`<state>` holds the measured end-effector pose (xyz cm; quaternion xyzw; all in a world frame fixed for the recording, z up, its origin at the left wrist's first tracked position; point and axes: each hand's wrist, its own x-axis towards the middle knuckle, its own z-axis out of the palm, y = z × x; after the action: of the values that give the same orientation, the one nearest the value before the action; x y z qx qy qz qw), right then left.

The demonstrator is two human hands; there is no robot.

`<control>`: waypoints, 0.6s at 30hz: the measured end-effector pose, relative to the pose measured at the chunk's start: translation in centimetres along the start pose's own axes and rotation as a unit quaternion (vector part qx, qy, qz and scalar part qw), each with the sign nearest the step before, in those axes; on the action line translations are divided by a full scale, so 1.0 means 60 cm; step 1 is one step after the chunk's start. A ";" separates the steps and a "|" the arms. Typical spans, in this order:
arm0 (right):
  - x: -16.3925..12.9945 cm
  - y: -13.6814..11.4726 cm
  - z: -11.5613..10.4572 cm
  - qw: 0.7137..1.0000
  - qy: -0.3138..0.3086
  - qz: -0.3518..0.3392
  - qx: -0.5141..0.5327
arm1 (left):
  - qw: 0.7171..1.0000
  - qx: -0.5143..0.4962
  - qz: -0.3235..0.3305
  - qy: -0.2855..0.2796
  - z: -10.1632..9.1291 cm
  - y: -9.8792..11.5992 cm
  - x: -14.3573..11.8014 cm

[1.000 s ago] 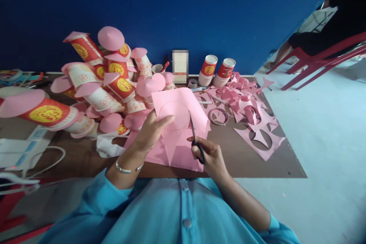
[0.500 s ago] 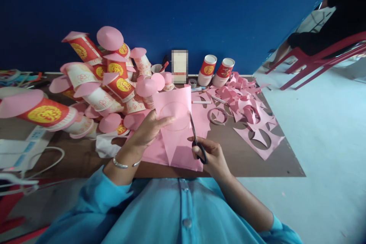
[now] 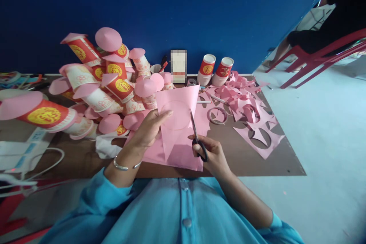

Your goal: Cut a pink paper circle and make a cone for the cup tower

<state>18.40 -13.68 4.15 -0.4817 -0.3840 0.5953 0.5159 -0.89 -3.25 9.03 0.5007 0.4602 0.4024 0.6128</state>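
My left hand (image 3: 148,129) grips a pink paper sheet (image 3: 178,112) with a circle drawn on it, thumb on top of the sheet. My right hand (image 3: 213,154) holds black-handled scissors (image 3: 197,137); the blades point up along the circle's right edge and bite into the paper. More pink paper (image 3: 177,156) lies flat under the held sheet on the brown table (image 3: 234,160).
A heap of red and white paper cups (image 3: 111,84) capped with pink paper cones fills the left. Two upright cups (image 3: 215,70), a tape roll (image 3: 217,115) and pink offcuts (image 3: 254,122) lie to the right. A person sits on a red chair (image 3: 323,55) far right. White device with cable (image 3: 20,152) at left.
The held sheet has turned a little and lifted, its top edge now wider toward the right. The scissors have stayed at the circle's right edge, shifting slightly right and down.
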 end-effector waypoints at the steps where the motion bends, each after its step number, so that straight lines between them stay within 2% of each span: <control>1: -0.001 -0.001 0.000 1.000 0.001 -0.001 -0.001 | 1.000 0.001 -0.007 0.007 -0.001 -0.003 0.001; 6: -0.003 -0.006 0.000 1.000 0.006 -0.003 -0.007 | 0.999 0.012 -0.024 0.041 0.004 -0.001 0.001; 18: -0.005 -0.004 0.004 0.999 0.009 -0.032 -0.016 | 0.998 0.022 -0.040 0.042 0.009 0.006 -0.007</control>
<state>18.19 -13.94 4.50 -0.4826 -0.4043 0.5680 0.5300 -0.47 -3.72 9.50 0.4779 0.5141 0.3878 0.5974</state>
